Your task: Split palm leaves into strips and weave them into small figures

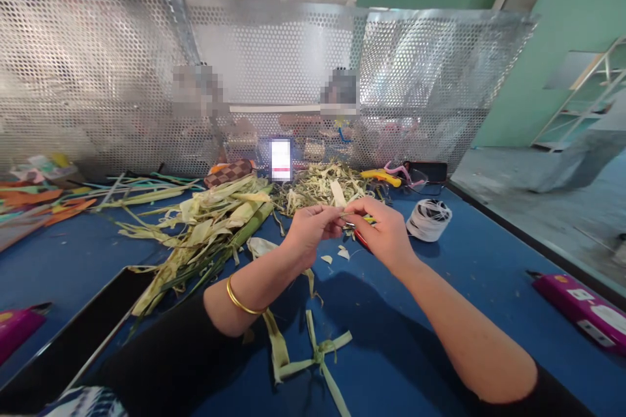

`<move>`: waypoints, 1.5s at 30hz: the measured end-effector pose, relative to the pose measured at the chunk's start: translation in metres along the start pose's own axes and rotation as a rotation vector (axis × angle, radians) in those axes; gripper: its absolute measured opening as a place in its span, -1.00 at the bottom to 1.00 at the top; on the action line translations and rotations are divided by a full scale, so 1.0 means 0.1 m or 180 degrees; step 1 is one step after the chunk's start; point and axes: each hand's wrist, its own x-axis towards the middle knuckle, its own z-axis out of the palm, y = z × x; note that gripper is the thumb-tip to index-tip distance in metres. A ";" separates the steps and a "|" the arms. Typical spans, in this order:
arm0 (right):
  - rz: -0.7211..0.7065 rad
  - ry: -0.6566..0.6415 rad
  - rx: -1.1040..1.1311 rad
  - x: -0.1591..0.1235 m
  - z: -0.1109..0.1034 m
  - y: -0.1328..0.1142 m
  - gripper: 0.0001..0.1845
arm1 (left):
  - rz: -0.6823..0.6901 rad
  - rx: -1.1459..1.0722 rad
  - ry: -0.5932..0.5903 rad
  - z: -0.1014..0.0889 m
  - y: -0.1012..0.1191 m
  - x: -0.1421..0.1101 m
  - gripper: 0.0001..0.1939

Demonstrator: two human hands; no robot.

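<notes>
Pinching a mostly hidden strand point(346, 214), left hand point(311, 228) and right hand point(385, 229) nearly meet.

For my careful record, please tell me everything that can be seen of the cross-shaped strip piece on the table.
The cross-shaped piece is made of flat, pale green strips looking like husk. Four arms spread from a bunched, knot-like centre with a curling strand. It lies on the blue table, apart from the left hand and right hand. Its leftmost arm meets a bent strip; whether they join is unclear.
</notes>
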 end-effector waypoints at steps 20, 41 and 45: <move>0.1103 0.0159 0.0753 0.04 0.00 0.06 -0.86 | 0.0709 0.0633 -0.0137 0.00 -0.01 0.00 -0.81; 0.0515 0.0047 0.0109 0.03 -0.02 0.00 -0.89 | 0.0699 0.0482 -0.0046 -0.02 -0.03 0.04 -0.83; 0.0819 0.0107 0.0425 0.03 -0.02 -0.01 -0.90 | 0.0930 0.0665 -0.0043 0.00 -0.01 0.01 -0.85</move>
